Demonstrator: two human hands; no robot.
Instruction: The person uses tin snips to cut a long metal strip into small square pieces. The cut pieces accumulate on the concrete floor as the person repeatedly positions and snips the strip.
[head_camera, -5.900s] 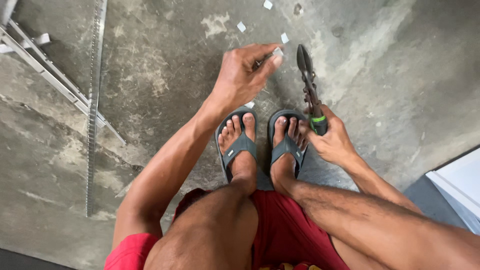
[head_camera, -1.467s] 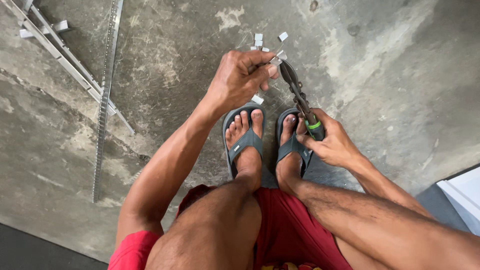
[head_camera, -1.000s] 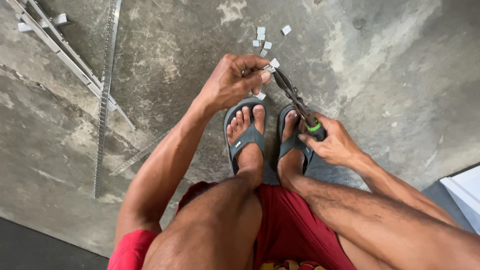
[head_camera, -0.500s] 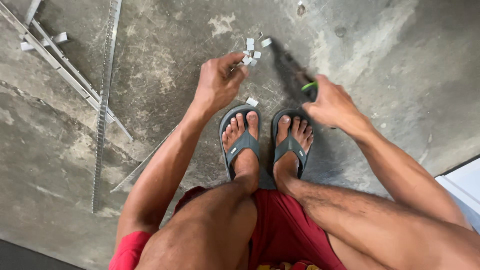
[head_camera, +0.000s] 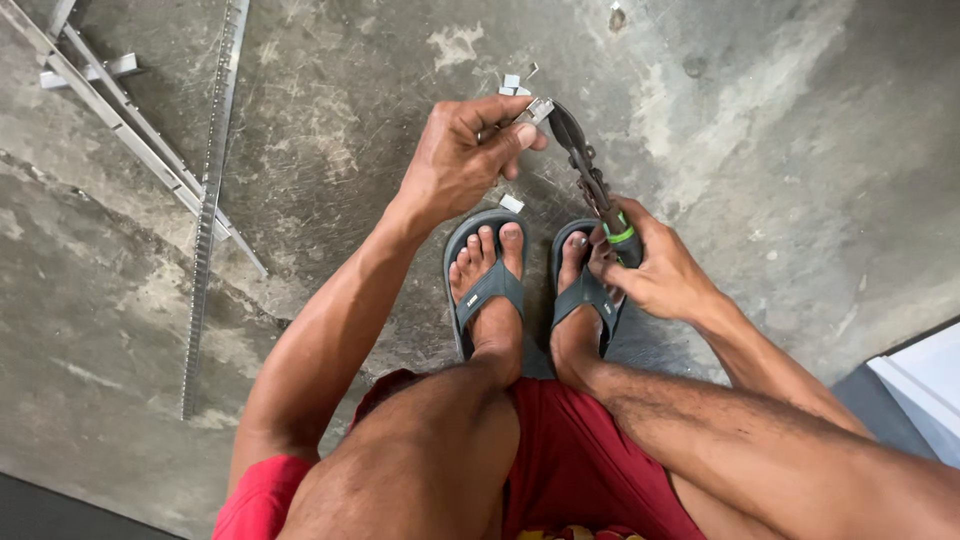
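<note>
Bare concrete floor (head_camera: 330, 150) everywhere, rough and matt, blotched with pale patches and dark stains. Upper left: metal rails (head_camera: 150, 160), dull grey, one toothed strip (head_camera: 205, 230) beside them looking galvanised. Top centre, the left hand (head_camera: 465, 155) pinches a small metal strip (head_camera: 535, 110), pale and faintly shiny. Snips (head_camera: 590, 175) in the right hand (head_camera: 660, 275): dark, matt metal blades, handle in black plastic with a glossy green band. Small cut pieces (head_camera: 512, 85) on the floor look like light sheet metal. Sandals (head_camera: 490, 290), matt grey rubber. Shorts (head_camera: 570, 470), red cloth, soft and unshiny.
</note>
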